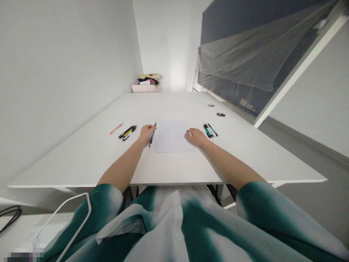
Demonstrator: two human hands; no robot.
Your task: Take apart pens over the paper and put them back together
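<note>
A blue and black pen (152, 138) stands out beside the left edge of a blank white sheet of paper (173, 138). My left hand (146, 132) is closed with its fingertips on this pen. On the sheet's right edge rests my right hand (196, 137), its fingers stretched out and nothing in them. Just right of that hand lies a group of green, black and white pens (209, 131). Farther left of my left hand are several black and yellow pens (127, 133) and a single pink pen (116, 129).
The white table (174, 169) has two round cable holes (220, 114) at its far right. A pink box (143, 88) with folded items stands at the far end. A dark panel with plastic film (240, 62) leans on the right; a wall runs along the left.
</note>
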